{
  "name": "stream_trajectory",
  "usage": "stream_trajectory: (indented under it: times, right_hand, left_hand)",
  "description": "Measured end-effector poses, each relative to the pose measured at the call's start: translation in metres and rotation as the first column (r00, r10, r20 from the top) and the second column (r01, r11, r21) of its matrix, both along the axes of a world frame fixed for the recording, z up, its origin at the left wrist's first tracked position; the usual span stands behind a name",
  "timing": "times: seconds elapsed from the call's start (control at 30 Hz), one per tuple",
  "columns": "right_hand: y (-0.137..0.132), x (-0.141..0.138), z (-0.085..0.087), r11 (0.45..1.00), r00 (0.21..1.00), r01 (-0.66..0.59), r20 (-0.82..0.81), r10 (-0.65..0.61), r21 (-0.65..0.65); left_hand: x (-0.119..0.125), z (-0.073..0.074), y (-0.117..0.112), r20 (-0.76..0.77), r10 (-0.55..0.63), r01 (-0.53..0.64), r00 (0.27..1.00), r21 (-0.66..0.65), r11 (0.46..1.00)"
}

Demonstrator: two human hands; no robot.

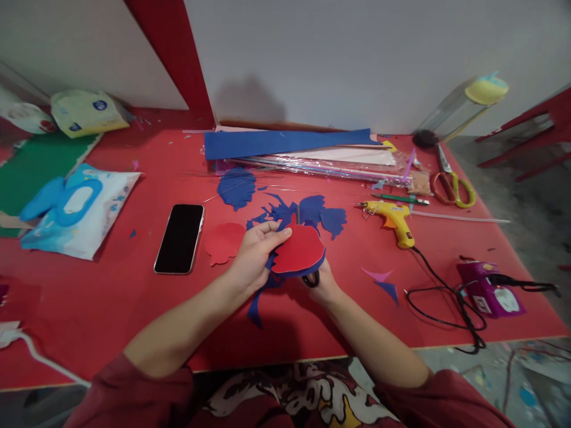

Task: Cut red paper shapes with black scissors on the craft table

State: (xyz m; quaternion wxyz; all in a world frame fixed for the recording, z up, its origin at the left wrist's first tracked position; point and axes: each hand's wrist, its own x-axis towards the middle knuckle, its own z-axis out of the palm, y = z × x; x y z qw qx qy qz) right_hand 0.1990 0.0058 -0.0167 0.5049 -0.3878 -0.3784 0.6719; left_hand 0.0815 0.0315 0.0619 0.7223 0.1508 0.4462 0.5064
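My left hand (259, 252) pinches a red foam cutout (300, 251) with its thumb on top. A blue foam sheet (317, 267) lies against the cutout's underside and shows along its lower right edge. Below and to the right, my right hand (325, 284) grips scissors (311, 278); a black handle loop shows, and the blades are mostly hidden behind the foam. On the table under my hands lie blue foam scraps (254, 312). A second red cutout (223, 242) lies left of my left hand, and blue cutouts (236, 187) rest farther back.
A phone (179, 239) and a wipes pack (82, 208) lie to the left. On the right are a yellow glue gun (392, 220) with its cord, a purple box (491, 288) and yellow-handled scissors (452, 184). Blue foam strips (289, 142) and wrapped sticks lie along the wall.
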Motion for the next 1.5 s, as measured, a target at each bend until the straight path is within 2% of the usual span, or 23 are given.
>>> stream_trajectory:
  times: [0.3, 1.0, 1.27, 1.5]
  right_hand:
    - [-0.0004, 0.0005, -0.0044, 0.999, 1.000, 0.015, 0.017, -0.014, -0.029]
    - [-0.0018, 0.0016, 0.0006, 0.998, 0.996, -0.010, -0.087, 0.015, 0.061]
    - [-0.0003, 0.0013, 0.0023, 0.999, 1.000, -0.012, 0.017, 0.012, 0.048]
    - [-0.0023, 0.0007, 0.0013, 0.999, 1.000, -0.001, 0.002, 0.000, 0.042]
  left_hand:
    - [-0.0004, 0.0005, -0.0006, -0.005, -0.007, 0.007, 1.000, 0.000, 1.000]
    - [0.0009, -0.0010, -0.0015, 0.024, -0.048, 0.050, 0.999, -0.070, 0.996]
    - [0.0014, -0.0016, -0.0013, 0.053, -0.036, 0.042, 0.998, -0.110, 0.993]
    - [0.0019, -0.0037, -0.0002, 0.059, -0.048, 0.054, 0.997, -0.104, 0.993]
